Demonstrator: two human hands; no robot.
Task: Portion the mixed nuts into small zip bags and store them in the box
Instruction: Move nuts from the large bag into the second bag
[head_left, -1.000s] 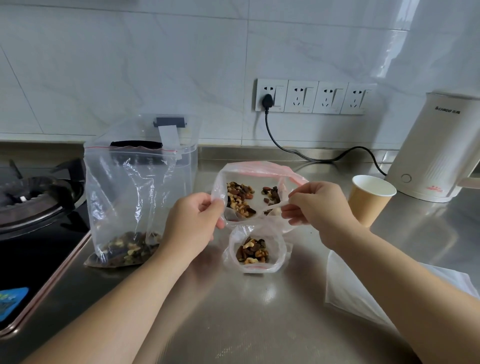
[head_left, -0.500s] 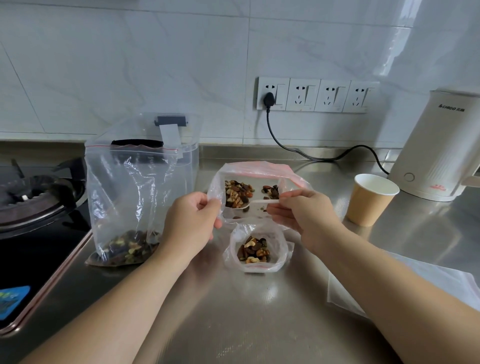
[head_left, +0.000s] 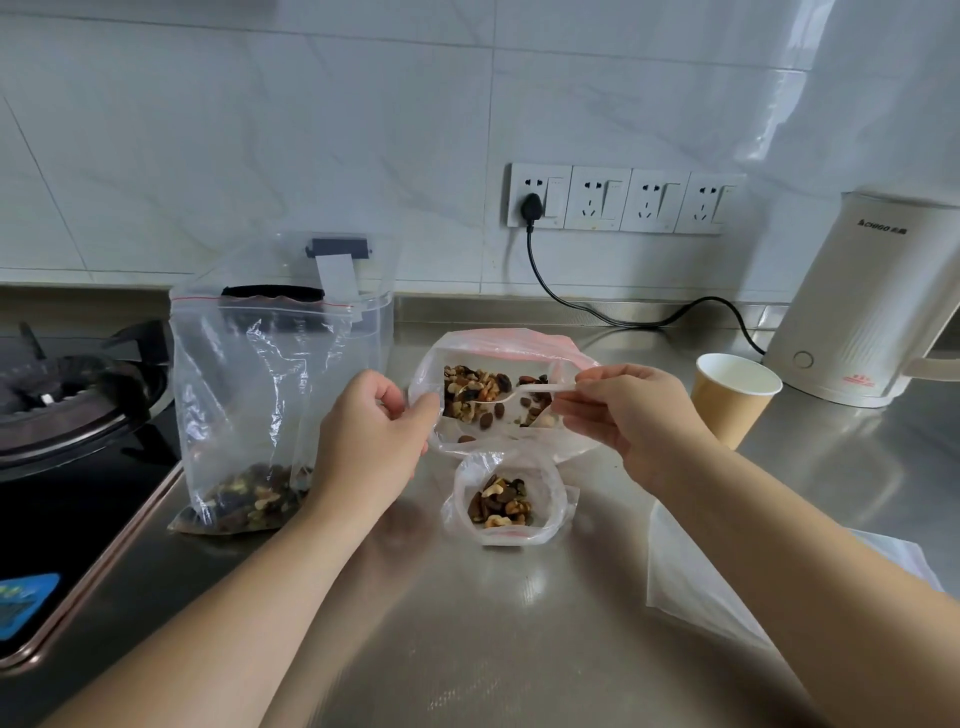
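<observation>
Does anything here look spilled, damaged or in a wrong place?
No nuts appear to lie loose on the steel counter. One oddity: the tall clear zip bag with nuts at its bottom stands at the counter's left edge, right beside the gas stove. Whether the burner is lit cannot be seen.

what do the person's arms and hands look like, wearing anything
Both forearms are bare as far as the view shows: no sleeves, gloves, watch or bracelet. The left hand and right hand show no rings, and the few visible nails look short and unpainted.
</observation>
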